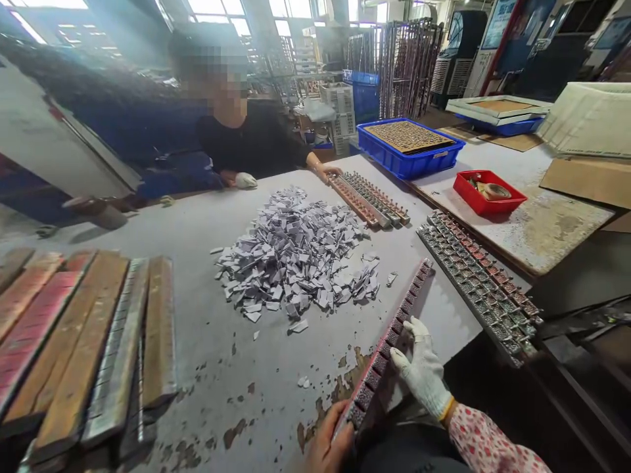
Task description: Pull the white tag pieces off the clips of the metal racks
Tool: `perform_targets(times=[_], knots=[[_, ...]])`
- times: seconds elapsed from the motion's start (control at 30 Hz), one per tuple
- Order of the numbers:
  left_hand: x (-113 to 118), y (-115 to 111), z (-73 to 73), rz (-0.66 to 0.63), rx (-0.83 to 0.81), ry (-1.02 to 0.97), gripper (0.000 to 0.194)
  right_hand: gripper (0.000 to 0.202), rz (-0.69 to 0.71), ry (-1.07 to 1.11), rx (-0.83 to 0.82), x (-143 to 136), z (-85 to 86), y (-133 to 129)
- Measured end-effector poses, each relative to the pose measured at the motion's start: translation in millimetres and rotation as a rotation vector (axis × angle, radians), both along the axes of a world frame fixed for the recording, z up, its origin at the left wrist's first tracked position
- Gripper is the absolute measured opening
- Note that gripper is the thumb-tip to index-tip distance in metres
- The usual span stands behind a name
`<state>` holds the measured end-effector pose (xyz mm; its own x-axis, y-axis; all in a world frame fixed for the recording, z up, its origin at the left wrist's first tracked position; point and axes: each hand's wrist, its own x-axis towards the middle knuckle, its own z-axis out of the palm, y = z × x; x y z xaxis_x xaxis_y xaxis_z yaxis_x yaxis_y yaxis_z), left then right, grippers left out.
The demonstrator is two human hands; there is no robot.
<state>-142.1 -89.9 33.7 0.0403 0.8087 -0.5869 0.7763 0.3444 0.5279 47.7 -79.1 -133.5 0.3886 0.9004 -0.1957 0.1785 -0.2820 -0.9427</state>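
Note:
A long, narrow slotted bar point(388, 348) with dark notches along its face and a pink-red edge slants above the table's near side. My bare left hand point(329, 441) is closed around its lower end. My right hand point(421, 362), in a white knitted glove, grips its right side near the middle, thumb and forefinger tips at the edge; the other fingers are partly hidden. Beyond the bar lies a heap of small white flat pieces point(296, 253). To the right are rows of metal-studded bars point(476, 282), set side by side.
Long wooden bars point(81, 341) lie at the left. Across the table point(197, 374) sits a person point(256, 138) with a hand on more studded bars point(372, 200). A blue tray point(409, 161) and a red bin point(489, 194) stand at the back right.

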Motion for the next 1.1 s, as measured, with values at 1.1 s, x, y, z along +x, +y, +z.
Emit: perform_targets(times=[1.1], knots=[[25, 148, -9.1, -0.051, 0.574, 0.259, 0.039, 0.039, 0.417, 0.575, 0.01, 20, 57.1, 54]])
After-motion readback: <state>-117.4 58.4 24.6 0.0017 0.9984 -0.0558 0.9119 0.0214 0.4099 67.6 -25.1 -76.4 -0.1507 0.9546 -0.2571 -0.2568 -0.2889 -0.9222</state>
